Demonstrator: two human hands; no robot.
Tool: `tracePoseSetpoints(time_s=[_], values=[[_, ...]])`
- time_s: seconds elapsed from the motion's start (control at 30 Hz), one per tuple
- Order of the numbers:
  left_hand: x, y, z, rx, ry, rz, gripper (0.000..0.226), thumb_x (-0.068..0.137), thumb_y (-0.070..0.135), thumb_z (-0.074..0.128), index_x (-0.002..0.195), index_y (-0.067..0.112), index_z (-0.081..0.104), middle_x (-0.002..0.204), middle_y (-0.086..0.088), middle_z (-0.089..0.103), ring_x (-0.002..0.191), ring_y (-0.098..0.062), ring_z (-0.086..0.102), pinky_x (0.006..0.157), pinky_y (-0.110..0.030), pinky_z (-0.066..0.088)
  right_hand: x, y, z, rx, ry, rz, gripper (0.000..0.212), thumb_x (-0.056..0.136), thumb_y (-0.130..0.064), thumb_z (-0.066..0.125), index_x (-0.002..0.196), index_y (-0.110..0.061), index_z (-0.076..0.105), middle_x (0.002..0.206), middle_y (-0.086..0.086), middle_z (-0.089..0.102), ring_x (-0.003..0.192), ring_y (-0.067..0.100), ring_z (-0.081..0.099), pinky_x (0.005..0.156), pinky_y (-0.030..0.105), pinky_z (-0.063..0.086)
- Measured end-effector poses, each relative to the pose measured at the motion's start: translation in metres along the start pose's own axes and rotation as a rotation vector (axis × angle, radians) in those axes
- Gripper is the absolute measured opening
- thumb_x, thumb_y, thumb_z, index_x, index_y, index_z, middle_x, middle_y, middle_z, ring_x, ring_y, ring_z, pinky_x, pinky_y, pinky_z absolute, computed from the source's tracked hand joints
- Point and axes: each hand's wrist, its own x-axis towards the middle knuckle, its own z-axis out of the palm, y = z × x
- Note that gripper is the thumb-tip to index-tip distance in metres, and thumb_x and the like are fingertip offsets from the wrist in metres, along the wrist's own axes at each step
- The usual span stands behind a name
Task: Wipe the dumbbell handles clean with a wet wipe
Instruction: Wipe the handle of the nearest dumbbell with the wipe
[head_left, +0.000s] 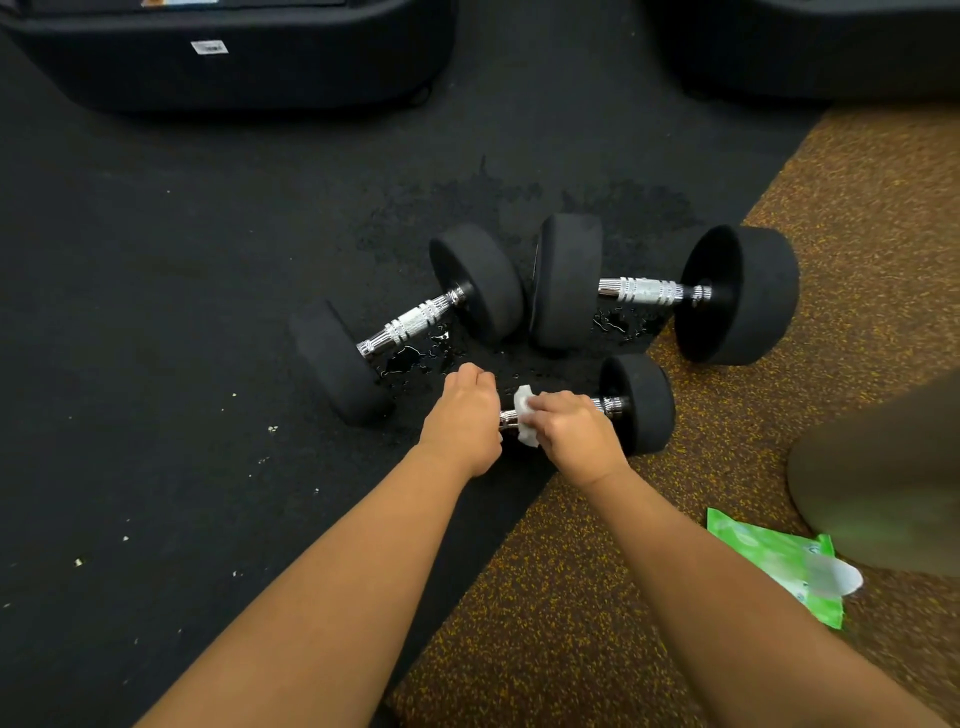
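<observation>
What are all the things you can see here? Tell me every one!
dumbbells: three, black and silver; two behind, near dumbbell under the hands
wipe: one, white, on the near dumbbell's handle
wipe pack: one, green, lower right
mat: one, black, left
floor: brown speckled, right
water: puddles, clear, on mat between dumbbells
bulky things: two, black, top edge
left hand: one, curled over near dumbbell's left end
right hand: one, holds wipe round the handle
</observation>
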Motion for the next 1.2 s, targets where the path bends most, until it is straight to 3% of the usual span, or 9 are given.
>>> tracePoseSetpoints(time_s=[0.13, 0.37, 0.5, 0.63, 0.83, 1.0, 1.13, 1.2], values=[[0.001, 0.003, 0.000, 0.018, -0.001, -0.019, 0.063, 0.084, 0.013, 0.068, 0.137, 0.008, 0.035, 0.137, -0.004, 0.030, 0.128, -0.021, 0.032, 0.095, -0.033, 0.044, -0.003, -0.008, -0.002, -0.055, 0.030, 0.063, 0.019, 0.055, -0.006, 0.081, 0.067, -0.008, 0.067, 0.069, 0.006, 0.061, 0.065, 0.026, 0.059, 0.056, 0.034, 0.049], [0.001, 0.005, -0.003, 0.011, -0.020, -0.036, 0.066, 0.083, 0.015, 0.069, 0.138, 0.008, 0.034, 0.138, -0.005, 0.029, 0.130, -0.022, 0.031, 0.098, -0.035, 0.045, 0.008, -0.031, 0.002, -0.021, -0.020, -0.026, 0.017, 0.052, -0.009, 0.084, 0.062, -0.009, 0.069, 0.067, 0.005, 0.062, 0.064, 0.026, 0.057, 0.050, 0.030, 0.049], [0.001, 0.004, -0.001, 0.027, -0.012, -0.031, 0.066, 0.083, 0.014, 0.069, 0.138, 0.008, 0.034, 0.137, -0.005, 0.030, 0.129, -0.021, 0.032, 0.097, -0.034, 0.044, -0.006, -0.012, -0.005, -0.067, -0.010, 0.016, 0.021, 0.057, -0.002, 0.079, 0.075, -0.004, 0.069, 0.077, 0.010, 0.063, 0.072, 0.028, 0.059, 0.054, 0.034, 0.050], [0.002, 0.007, -0.001, 0.043, -0.017, -0.050, 0.064, 0.082, 0.014, 0.070, 0.136, 0.009, 0.035, 0.136, -0.004, 0.030, 0.128, -0.021, 0.032, 0.094, -0.034, 0.044, -0.014, -0.006, -0.004, -0.060, 0.043, 0.119, 0.032, 0.048, 0.004, 0.081, 0.076, -0.002, 0.068, 0.074, 0.010, 0.063, 0.067, 0.027, 0.060, 0.051, 0.031, 0.051], [0.002, 0.010, -0.003, 0.062, -0.026, -0.070, 0.053, 0.082, 0.010, 0.067, 0.128, 0.008, 0.040, 0.131, -0.006, 0.032, 0.125, -0.023, 0.034, 0.089, -0.036, 0.047, 0.000, -0.022, -0.002, -0.066, -0.004, -0.002, 0.021, 0.055, -0.003, 0.079, 0.073, -0.007, 0.069, 0.068, 0.008, 0.062, 0.061, 0.028, 0.058, 0.053, 0.034, 0.048], [0.003, 0.013, -0.003, 0.089, -0.023, -0.083, 0.054, 0.078, 0.010, 0.071, 0.124, 0.008, 0.042, 0.128, -0.006, 0.034, 0.123, -0.023, 0.036, 0.086, -0.037, 0.047, -0.010, -0.008, -0.015, -0.091, -0.063, 0.113, 0.023, 0.074, 0.002, 0.063, 0.096, 0.002, 0.065, 0.095, 0.017, 0.064, 0.087, 0.035, 0.058, 0.073, 0.044, 0.050], [0.004, 0.013, -0.003, 0.089, -0.031, -0.082, 0.055, 0.078, 0.009, 0.071, 0.125, 0.007, 0.042, 0.128, -0.007, 0.034, 0.123, -0.023, 0.036, 0.089, -0.038, 0.049, -0.017, 0.002, -0.020, -0.170, -0.110, 0.270, 0.017, 0.065, 0.007, 0.069, 0.081, 0.003, 0.065, 0.080, 0.017, 0.064, 0.075, 0.034, 0.057, 0.062, 0.040, 0.050], [0.004, 0.014, -0.003, 0.090, -0.030, -0.080, 0.055, 0.079, 0.008, 0.070, 0.126, 0.007, 0.042, 0.128, -0.007, 0.034, 0.123, -0.023, 0.036, 0.090, -0.037, 0.049, -0.014, 0.002, -0.025, -0.195, -0.129, 0.312, 0.017, 0.068, 0.007, 0.069, 0.084, 0.003, 0.064, 0.083, 0.016, 0.062, 0.079, 0.032, 0.056, 0.063, 0.039, 0.050]])
